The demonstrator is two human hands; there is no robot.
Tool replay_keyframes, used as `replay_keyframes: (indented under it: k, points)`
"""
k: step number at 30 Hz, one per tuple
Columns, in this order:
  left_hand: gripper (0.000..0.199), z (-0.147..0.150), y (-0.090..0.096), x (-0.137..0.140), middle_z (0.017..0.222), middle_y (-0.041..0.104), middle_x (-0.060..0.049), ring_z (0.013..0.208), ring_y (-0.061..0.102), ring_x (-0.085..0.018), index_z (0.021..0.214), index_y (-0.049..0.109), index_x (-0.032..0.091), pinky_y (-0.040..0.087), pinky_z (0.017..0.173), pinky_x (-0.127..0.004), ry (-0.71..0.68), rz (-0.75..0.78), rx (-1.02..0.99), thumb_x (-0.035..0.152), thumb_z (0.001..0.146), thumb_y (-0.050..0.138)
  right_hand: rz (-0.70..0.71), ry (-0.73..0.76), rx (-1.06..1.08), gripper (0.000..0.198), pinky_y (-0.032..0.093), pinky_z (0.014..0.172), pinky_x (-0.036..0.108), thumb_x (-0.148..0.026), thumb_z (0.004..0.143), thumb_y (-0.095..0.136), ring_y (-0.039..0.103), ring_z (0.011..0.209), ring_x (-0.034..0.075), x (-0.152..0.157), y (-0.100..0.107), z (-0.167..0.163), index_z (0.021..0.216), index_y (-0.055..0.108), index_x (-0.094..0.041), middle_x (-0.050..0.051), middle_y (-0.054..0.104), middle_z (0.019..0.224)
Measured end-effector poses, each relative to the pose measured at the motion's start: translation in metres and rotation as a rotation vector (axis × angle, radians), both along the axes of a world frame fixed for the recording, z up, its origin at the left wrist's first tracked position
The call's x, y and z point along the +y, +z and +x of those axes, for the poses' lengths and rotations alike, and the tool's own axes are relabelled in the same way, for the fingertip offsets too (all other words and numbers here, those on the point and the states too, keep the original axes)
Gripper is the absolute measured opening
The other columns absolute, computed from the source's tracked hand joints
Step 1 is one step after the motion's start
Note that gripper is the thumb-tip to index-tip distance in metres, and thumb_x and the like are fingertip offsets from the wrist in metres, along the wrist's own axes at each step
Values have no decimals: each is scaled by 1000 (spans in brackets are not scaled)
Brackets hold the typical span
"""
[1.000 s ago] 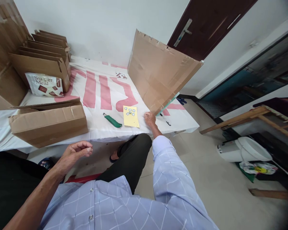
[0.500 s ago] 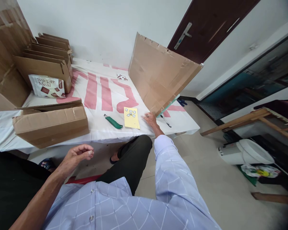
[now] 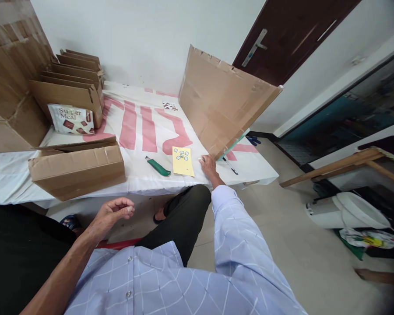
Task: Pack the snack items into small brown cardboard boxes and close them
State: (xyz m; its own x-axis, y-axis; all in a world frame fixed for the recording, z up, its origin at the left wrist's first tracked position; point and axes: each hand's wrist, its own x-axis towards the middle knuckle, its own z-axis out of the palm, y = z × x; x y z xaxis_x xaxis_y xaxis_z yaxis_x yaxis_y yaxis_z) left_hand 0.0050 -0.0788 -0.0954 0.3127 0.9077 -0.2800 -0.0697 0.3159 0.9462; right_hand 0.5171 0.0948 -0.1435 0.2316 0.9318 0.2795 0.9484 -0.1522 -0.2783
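My left hand (image 3: pixel 117 211) hangs in front of the table edge, fingers curled together with the thumb close against them, and holds nothing. On the tabletop, my right hand (image 3: pixel 208 167) is closed, its fingertips bent in by the lower corner of a big leaning cardboard sheet (image 3: pixel 223 96). A small whitish spot shows at the fingertips; whether it is something held I cannot make out. Left of this hand lies a yellow paper (image 3: pixel 183 167) with small drawn shapes. Beside the paper is a green utility knife (image 3: pixel 158 166). A black pen (image 3: pixel 230 166) lies right of the hand.
A low cardboard box (image 3: pixel 77 170) stands at the front left of the table. Behind it are a "Super Meal" pouch (image 3: pixel 71 119) and an upright row of cardboard boxes (image 3: pixel 65 94). A small printed card (image 3: pixel 170 106) lies near the wall. A white bucket (image 3: pixel 344 211) is on the floor.
The whole view has shifted slightly, so things sit a little further right. My right hand's fingers have curled in more at the same place. My left hand looks unchanged.
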Motion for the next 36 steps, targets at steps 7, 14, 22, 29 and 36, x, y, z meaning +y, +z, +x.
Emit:
replay_keyframes:
  k: [7, 14, 22, 29, 36]
  points:
    - [44, -3, -4, -1, 83, 76, -6, 78, 68, -19, 88, 81, 19, 55, 73, -29, 4, 2, 13, 56, 69, 97, -58, -57, -132, 31, 45, 109, 44, -24, 106, 48, 57, 119, 32, -4, 1, -9, 124, 71, -16, 21, 67, 127]
    - [44, 0, -4, 0, 82, 75, -6, 77, 68, -19, 86, 81, 20, 56, 72, -29, -4, -9, -4, 56, 66, 98, -137, -109, -180, 27, 45, 109, 40, -29, 108, 52, 59, 125, 31, -5, 6, -10, 121, 73, -18, 19, 68, 129]
    - [43, -12, 2, -1, 84, 76, -6, 79, 68, -19, 87, 81, 20, 55, 73, -28, 69, -2, -4, 54, 67, 97, -122, -158, -151, 36, 46, 109, 48, -17, 107, 42, 62, 125, 34, 0, 10, -7, 124, 74, -12, 24, 70, 125]
    - [43, -22, 6, 3, 83, 77, -6, 78, 70, -19, 86, 81, 19, 57, 74, -29, 103, -4, -11, 52, 64, 99, -71, -174, -109, 37, 49, 109, 54, -28, 106, 50, 60, 129, 39, -7, 10, -3, 135, 68, -14, 25, 65, 141]
    - [44, -33, 11, 9, 81, 77, -6, 75, 70, -19, 82, 81, 19, 57, 73, -30, 159, 32, -10, 53, 60, 100, 6, -149, -56, 36, 46, 110, 52, -26, 105, 53, 60, 130, 39, -9, 27, -12, 133, 70, -10, 29, 63, 144]
